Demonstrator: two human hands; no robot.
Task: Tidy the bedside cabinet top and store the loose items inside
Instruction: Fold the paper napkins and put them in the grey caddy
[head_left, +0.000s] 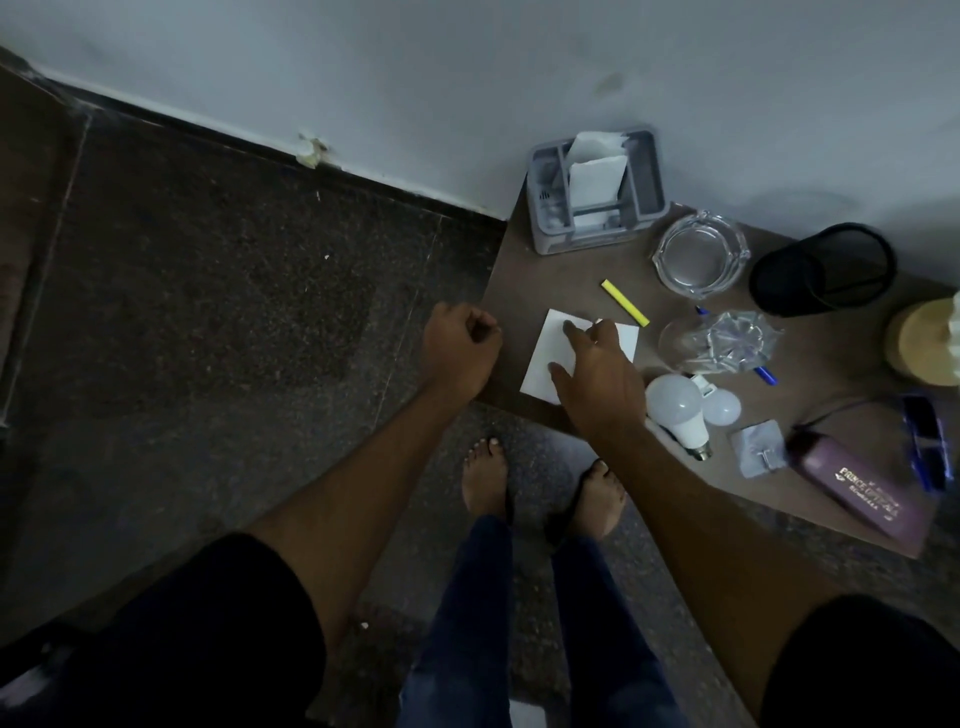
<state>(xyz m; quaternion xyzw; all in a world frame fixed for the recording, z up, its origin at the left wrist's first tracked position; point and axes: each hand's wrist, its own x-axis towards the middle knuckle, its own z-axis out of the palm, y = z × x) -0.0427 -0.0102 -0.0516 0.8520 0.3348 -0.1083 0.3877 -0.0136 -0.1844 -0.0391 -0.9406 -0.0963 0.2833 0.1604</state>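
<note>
The brown bedside cabinet top (561, 270) carries loose items. A white paper sheet (545, 358) lies near its left front corner; my right hand (597, 374) is over it with fingers spread, fingertips touching the sheet. My left hand (460, 348) hovers as a fist just off the cabinet's left edge, holding nothing. A yellow strip (625, 303) lies behind the paper. To the right lie two white bulbs (675, 410), a crumpled clear plastic wrapper (722, 338) over blue pens, a small grey packet (758, 454) and a purple spectacle case (862, 499).
A grey organiser with tissue (597, 192) stands at the back by the wall. A glass ashtray (701, 254), a black mesh cup (826, 267) and a round wooden object (922, 343) sit further right. My feet (540, 488) stand on the dark stone floor (234, 312).
</note>
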